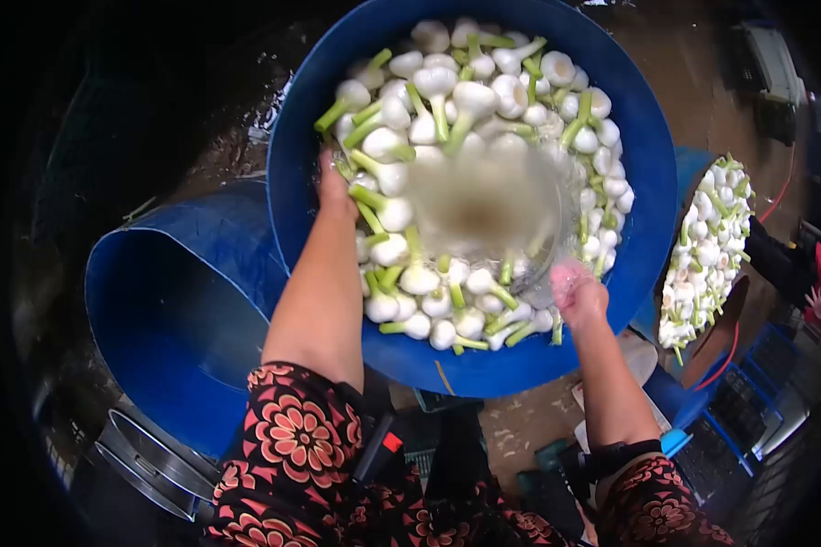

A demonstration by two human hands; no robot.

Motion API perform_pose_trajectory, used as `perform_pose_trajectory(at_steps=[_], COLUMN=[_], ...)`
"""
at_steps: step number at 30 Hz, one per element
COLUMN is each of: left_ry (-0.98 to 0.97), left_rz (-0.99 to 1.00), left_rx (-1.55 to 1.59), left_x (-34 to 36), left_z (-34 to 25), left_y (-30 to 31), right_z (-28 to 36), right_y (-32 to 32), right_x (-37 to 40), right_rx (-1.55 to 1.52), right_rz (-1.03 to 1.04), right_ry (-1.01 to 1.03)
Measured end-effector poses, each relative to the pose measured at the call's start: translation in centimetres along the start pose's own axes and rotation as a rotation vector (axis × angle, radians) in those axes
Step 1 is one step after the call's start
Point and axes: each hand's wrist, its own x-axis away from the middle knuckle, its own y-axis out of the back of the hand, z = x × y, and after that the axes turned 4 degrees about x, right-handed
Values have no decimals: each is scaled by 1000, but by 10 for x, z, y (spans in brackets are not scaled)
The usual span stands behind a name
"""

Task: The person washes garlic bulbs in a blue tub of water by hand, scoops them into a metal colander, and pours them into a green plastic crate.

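White bulbs with short green stems [470, 96] fill a large round blue tub [410, 360] and lie in water. A blurred, cloudy patch of water [483, 196] is at the middle of the bulbs. My left hand [333, 187] is at the tub's left side, partly among the bulbs, its fingers hidden. My right hand [576, 287] is at the lower right of the bulbs, beside the splashing water; its fingers are smeared by motion and water.
An open blue barrel [169, 301] lies at the left, with round metal pans [146, 465] below it. Another container heaped with white bulbs [707, 255] stands at the right. Near the right edge a person's gloved hand [816, 296] shows. Blue crates [762, 374] are beyond.
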Motion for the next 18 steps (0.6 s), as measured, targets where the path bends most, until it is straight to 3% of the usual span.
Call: perform_pose_trajectory(at_steps=[1, 3, 4, 6, 7, 9, 11, 12, 13, 16, 18], left_ry=[-43, 42, 26, -29, 80, 56, 5, -23, 80, 33, 71], left_rz=[-35, 79, 77, 109, 115, 130, 113, 203, 155, 161, 121], left_rx=[-55, -98, -99, -129, -124, -224, -251, -244, -237, -423, -559], left_x=[-8, -11, -13, -10, 3, -3, -1, -6, -1, 2, 19], left_z=[-1, -9, -12, -17, -19, -18, -17, -17, -18, -13, -5], left_y=[-3, -8, -8, -20, -28, -23, -24, -19, -24, -32, -40], right_z=[-16, -26, -23, -13, -2, 20, -8, 3, 0, -13, -16], right_y=[-17, -28, -29, -38, -40, -44, -21, -41, -44, -37, -31], right_x=[33, 16, 6, -26, -32, -35, -125, -111, -125, -174, -190], right_rx=[205, 642, 629, 1028, 1029, 950, 1320, 2092, 2081, 1612, 1486], right_rz=[-100, -202, -212, -342, -343, -47, -145, -61, -80, -246, -282], right_ry=[-4, 288, 281, 896, 885, 54, 565, 741, 745, 522, 475])
